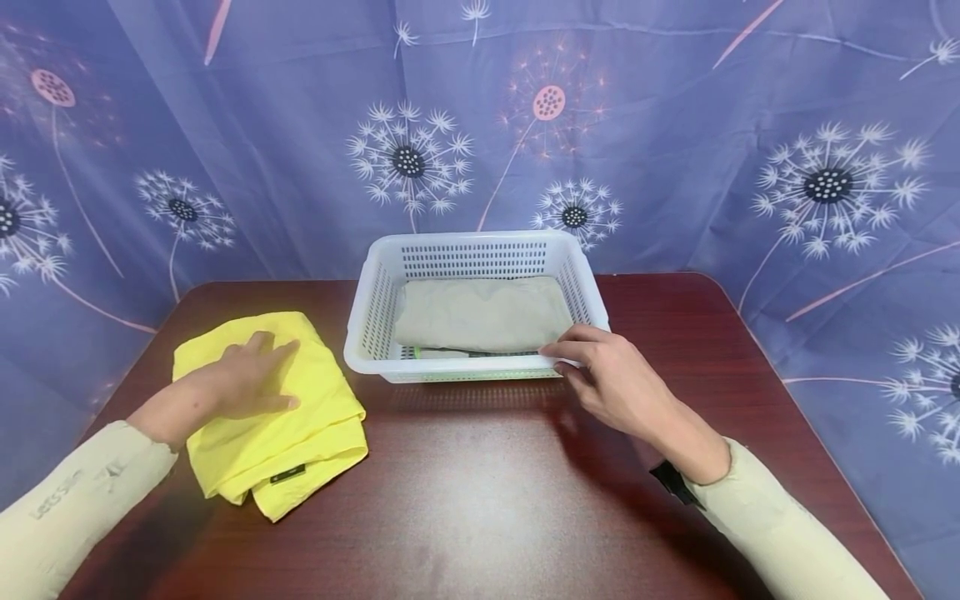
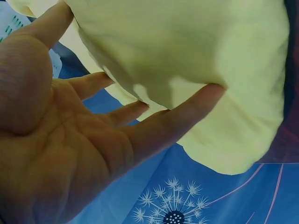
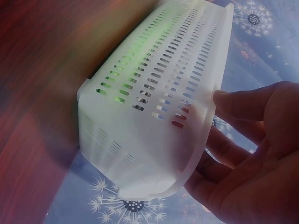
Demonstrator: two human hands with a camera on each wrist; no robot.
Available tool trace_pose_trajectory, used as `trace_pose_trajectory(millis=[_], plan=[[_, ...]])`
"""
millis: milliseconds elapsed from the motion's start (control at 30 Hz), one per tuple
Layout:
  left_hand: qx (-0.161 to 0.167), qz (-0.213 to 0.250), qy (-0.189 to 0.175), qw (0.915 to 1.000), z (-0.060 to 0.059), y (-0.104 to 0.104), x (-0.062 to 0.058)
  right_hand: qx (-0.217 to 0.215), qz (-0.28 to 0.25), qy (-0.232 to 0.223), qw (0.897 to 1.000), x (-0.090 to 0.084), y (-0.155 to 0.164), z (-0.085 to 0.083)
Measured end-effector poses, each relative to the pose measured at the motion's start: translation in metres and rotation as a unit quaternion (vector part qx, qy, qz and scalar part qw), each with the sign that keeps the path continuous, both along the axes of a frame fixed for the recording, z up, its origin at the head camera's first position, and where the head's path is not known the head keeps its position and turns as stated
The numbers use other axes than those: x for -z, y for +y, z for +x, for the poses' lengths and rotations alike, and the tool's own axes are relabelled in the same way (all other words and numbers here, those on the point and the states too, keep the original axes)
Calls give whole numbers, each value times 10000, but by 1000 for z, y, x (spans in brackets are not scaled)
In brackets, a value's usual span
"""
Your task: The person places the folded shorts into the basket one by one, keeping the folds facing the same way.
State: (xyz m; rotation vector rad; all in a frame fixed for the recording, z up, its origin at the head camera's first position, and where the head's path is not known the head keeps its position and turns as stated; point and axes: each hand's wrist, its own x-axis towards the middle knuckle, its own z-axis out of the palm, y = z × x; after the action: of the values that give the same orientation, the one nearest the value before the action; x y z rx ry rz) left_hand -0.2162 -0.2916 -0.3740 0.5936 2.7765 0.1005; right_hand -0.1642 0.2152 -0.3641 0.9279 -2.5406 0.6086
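Observation:
On the left of the table lies a folded yellow garment [image 1: 315, 387] with a small dark label near its front edge. My left hand [image 1: 243, 379] rests on it with fingers spread; in the left wrist view its fingertips [image 2: 215, 91] touch the fabric. A white plastic basket [image 1: 450, 367] with slotted walls stands at the back middle. My right hand [image 1: 618, 379] pinches its front rim near the right corner, thumb outside and fingers over the top. Inside the basket lies a folded pale grey cloth [image 1: 483, 312].
A green and white item [image 1: 442, 353] shows at the basket's front inner edge, mostly hidden. The dark red wooden table [image 1: 480, 492] runs up to a blue curtain [image 1: 300, 125] with dandelion prints, behind and at both sides.

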Motion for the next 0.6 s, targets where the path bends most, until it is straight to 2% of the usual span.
trace_pose_trajectory(millis=[333, 600], plan=[[-239, -148, 32, 9996, 13, 3, -1, -14, -1, -14, 10000, 0, 1, 0], [-358, -336, 130, 9987, 22, 5, 4, 6, 8, -49, 10000, 0, 1, -1]])
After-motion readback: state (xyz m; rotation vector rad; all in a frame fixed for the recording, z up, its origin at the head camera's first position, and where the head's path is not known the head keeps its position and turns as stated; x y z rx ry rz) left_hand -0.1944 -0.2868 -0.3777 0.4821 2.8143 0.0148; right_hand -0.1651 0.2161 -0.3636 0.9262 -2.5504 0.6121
